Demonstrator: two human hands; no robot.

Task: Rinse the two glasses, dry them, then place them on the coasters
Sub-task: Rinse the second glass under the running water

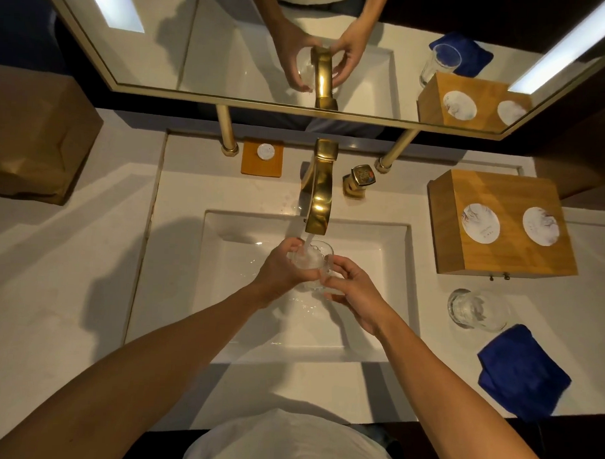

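Note:
A clear glass (314, 260) is held over the white sink (372, 245) under the gold faucet (320, 192), with water running into it. My left hand (281, 268) grips its left side and my right hand (355, 293) holds its right side with curled fingers. A second clear glass (476, 309) stands on the counter to the right of the sink. Two round white coasters (480, 223) (540, 225) lie on a wooden box (499, 256) at the right. A folded blue cloth (524, 372) lies in front of the second glass.
A gold faucet handle (359, 179) stands right of the spout. An orange square mat with a small white disc (262, 157) sits at the back left. A brown paper bag (33, 141) stands on the far left counter. The mirror (231, 55) hangs above on two gold posts.

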